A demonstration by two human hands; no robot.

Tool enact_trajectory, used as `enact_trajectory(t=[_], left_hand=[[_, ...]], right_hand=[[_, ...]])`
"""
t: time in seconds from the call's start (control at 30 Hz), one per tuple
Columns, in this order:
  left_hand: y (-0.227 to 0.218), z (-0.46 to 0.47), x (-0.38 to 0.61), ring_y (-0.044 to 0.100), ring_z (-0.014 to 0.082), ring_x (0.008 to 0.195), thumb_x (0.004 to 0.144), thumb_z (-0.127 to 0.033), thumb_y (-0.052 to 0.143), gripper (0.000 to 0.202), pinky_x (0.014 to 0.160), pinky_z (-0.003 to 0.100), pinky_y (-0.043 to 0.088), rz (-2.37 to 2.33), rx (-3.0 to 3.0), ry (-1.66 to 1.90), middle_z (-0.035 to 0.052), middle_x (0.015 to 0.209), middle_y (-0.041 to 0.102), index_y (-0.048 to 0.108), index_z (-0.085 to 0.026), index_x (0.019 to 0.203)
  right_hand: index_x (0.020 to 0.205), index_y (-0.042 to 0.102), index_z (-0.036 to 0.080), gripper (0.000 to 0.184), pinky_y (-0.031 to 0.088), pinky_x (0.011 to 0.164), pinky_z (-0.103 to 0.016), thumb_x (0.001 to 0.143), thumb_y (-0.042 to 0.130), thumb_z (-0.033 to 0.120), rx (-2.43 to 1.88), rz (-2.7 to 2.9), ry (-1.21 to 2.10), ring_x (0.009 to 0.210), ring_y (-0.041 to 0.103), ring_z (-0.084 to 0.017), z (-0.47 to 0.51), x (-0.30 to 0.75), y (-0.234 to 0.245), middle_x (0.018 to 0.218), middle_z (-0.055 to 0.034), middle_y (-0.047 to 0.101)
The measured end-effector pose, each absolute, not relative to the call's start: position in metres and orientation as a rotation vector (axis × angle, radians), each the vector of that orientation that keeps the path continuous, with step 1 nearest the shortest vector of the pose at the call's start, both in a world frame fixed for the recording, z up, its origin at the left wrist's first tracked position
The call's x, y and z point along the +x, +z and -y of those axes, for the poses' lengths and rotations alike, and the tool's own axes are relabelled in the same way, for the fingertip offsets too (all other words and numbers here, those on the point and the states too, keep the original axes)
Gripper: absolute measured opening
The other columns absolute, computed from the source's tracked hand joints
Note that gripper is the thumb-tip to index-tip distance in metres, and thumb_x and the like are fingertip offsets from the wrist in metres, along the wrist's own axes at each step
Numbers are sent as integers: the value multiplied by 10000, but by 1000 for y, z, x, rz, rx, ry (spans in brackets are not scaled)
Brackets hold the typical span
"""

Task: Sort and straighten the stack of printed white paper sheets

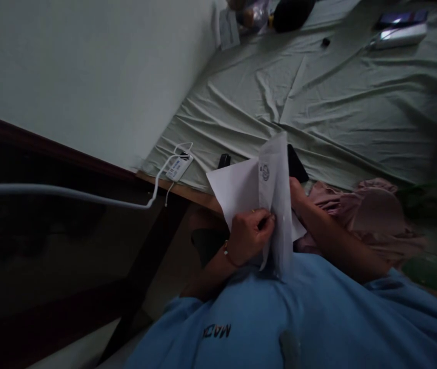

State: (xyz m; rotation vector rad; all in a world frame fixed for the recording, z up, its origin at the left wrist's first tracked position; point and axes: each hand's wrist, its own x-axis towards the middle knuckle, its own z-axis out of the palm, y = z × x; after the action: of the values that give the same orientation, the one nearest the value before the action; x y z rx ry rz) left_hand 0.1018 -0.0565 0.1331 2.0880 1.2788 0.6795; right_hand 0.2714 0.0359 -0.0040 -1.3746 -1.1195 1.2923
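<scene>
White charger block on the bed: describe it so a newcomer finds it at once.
Start at the green bedsheet, then go to its corner beside the pale wall. The charger block lies flat there at the mattress edge. Unlike the dark objects beside it, it is white, labelled, and trails a white cable off the bed.

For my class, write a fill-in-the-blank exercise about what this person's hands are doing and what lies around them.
1. Both hands hold white sheets of ____ in front of the blue shirt.
2. The left hand pinches the sheets, and its wrist wears a ____.
3. The right hand is mostly hidden ____ the sheets.
4. The bed is covered with a wrinkled pale ____ sheet.

Missing words: paper; bracelet; behind; green.
</scene>
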Motion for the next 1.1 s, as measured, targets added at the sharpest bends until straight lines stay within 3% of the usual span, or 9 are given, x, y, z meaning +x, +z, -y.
enact_trajectory(t=[0.17,0.3,0.4,0.53,0.63,0.8,0.97,1.1], left_hand=[[125,55,96,502,102,585,943,-307,559,294,593,239,354,-1324,2050,782,-11,607,552,595,-166,687],[99,48,63,525,121,610,931,-354,563,284,617,240,399,-1562,1832,925,-3,628,576,614,-174,717],[68,45,32,619,172,794,896,-375,583,220,747,272,459,-1766,1628,1019,53,852,707,662,-174,855],[31,49,4,621,175,845,935,-594,498,449,696,271,452,-1819,1096,1175,82,1004,699,642,-177,1018],[20,53,0,637,188,1034,887,-653,585,533,786,271,479,-1716,896,1257,109,1228,654,602,-195,1159],[27,46,14,608,209,1186,663,-557,869,679,1003,306,473,-1493,812,1400,87,1240,658,599,-214,1183],[34,32,23,694,272,1021,582,-452,921,609,980,411,523,-1337,522,1276,97,1038,740,688,-149,1056],[27,25,24,724,300,927,426,-213,928,567,977,465,543,-1270,377,1209,75,911,765,717,-131,946]], right_hand=[[694,558,204,390,416,626,-297,727,562,592,-1342,1094,1254,644,467,-162,-34,272,-5,621,1,497],[737,576,200,353,336,578,-261,760,574,553,-1389,1142,1152,620,392,-133,-36,271,-9,628,22,443],[759,577,198,345,312,581,-262,787,551,541,-1407,1169,1103,639,386,-136,-36,271,-12,654,13,452],[793,587,195,349,324,608,-268,796,547,542,-1413,1206,1069,681,414,-148,-36,273,-11,695,-4,491],[819,594,190,349,333,606,-265,805,556,537,-1383,1196,1086,671,412,-140,-34,273,-6,707,-1,490],[817,562,199,360,309,544,-236,805,620,554,-1258,1110,1233,618,376,-110,-28,271,3,704,22,456],[841,535,204,392,301,526,-227,820,624,585,-1159,1158,1382,583,350,-97,-26,270,7,687,40,425],[882,562,199,365,353,587,-230,841,595,560,-1108,1262,1293,646,401,-111,-28,272,9,740,23,469]])
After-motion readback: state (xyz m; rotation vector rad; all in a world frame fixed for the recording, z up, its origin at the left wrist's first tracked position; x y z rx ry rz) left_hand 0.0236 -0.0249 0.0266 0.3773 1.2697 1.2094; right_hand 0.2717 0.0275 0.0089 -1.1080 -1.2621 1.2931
